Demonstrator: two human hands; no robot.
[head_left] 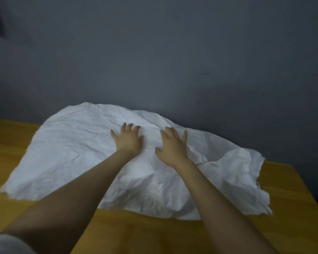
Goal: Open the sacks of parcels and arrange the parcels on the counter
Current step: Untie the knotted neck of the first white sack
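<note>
A plain grey-blue wall (173, 52) rises behind a yellow wooden counter (9, 142) — the light is dim and flat.

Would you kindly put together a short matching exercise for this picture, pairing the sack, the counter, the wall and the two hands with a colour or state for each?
Column one:
1. sack
2. counter
3. wall
4. left hand and right hand

Column two:
A. grey-blue
B. fingers spread, resting on top of the sack
C. white and crumpled
D. yellow-brown

Pairs: 1-C, 2-D, 3-A, 4-B.
</note>
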